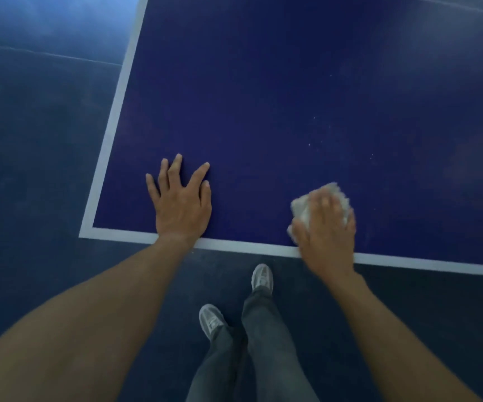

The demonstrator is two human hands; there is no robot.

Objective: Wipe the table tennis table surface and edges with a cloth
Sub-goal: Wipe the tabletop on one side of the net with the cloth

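A: Where was the cloth?

B: On the table, near its near edge and right of the middle; it was a pale, crumpled wad, and most of it lay under the right hand; only its far and left parts showed past the fingers.

A: And how did that hand hold it?

B: Palm down on top of it, the fingers bent over the wad and the thumb against its left side, so it gripped the cloth and pressed it to the blue surface; the hand was blurred, so the finer detail could not be told; its wrist crossed the white border line along the near edge.

A: The other one?

B: The left hand lay flat on the table near the near left corner, palm down, fingers straight and spread, holding nothing; it was well apart from the cloth; its wrist also crossed the white line.

A: Anything on the surface itself?

B: A few small pale specks lay scattered beyond the cloth, toward the right of the middle.

A: And below the table?

B: A dark blue floor; the person stood close to the near edge in grey trousers and light shoes, one foot ahead of the other, between the two forearms.
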